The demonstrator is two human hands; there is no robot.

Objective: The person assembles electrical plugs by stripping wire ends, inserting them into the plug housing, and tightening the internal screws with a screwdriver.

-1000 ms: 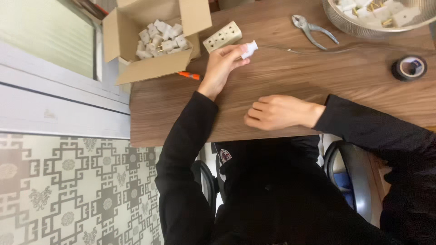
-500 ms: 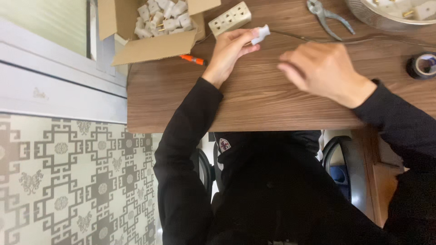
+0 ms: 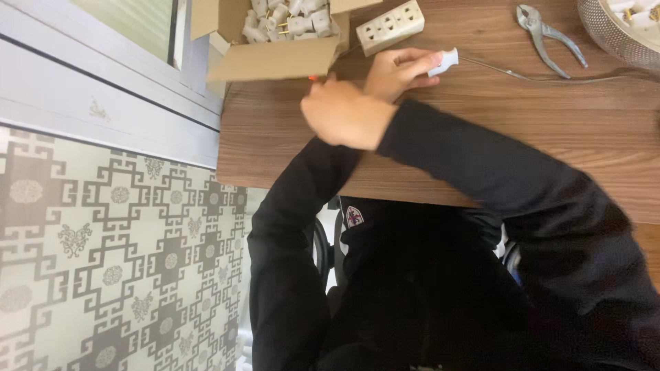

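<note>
left hand (image 3: 399, 72) is on the wooden table (image 3: 522, 137), fingers curled around a small white plug (image 3: 444, 62), pinched between fingertips with the plug sticking out to the right of the hand. a thin wire (image 3: 550, 77) runs from the plug across the table toward the right edge of the frame. right hand (image 3: 344, 113) is crossed over in front of the left forearm, sitting just below the near flap of the cardboard box (image 3: 275, 58); seen from the back, fingers folded under, so can't tell whether it has hold of anything. a sliver of an orange item (image 3: 313, 78) shows right at its fingertips, between the hand and the box flap; contact unclear. box is open, at the table's far-left corner, holding a heap of small white plugs with brass pins (image 3: 292, 17). white multi-socket block (image 3: 392, 26) lies just right of the box, just beyond the left hand, not touching it. metal pliers (image 3: 550, 38) lie farther right on the table, well apart from both hands. metal mesh bowl (image 3: 605, 38) at the top-right corner, partly cut off, with more white parts inside. both arms in black sleeves.
</note>
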